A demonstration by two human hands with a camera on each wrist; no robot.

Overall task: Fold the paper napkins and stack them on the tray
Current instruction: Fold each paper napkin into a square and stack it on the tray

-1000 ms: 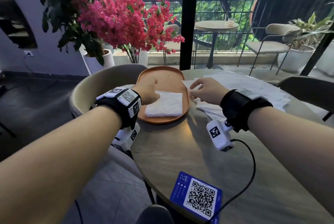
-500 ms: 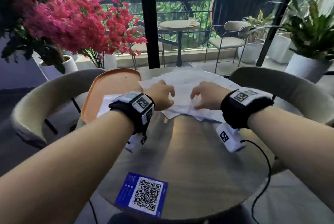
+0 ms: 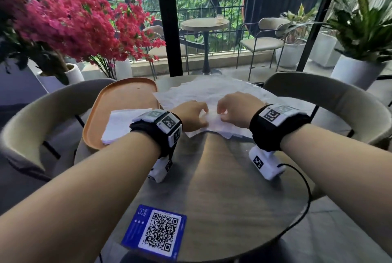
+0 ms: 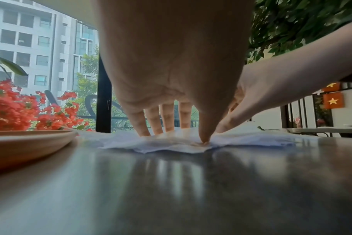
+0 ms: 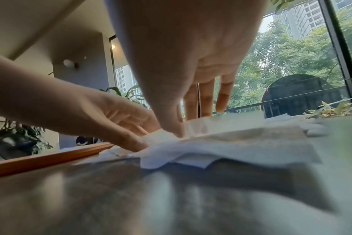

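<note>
Top napkin (image 3: 212,118) at the pile's near edge gets pinched by both the left hand (image 3: 192,116) and right hand (image 3: 235,112), probably so just one sheet is peeled off for folding.

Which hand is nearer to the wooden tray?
Left. The left hand rests on the loose napkins just beside the tray; the right hand lies farther off.

loose white napkins (image 3: 212,93) beside tray (image 3: 127,91) bearing folded stack (image 3: 121,122)
</note>
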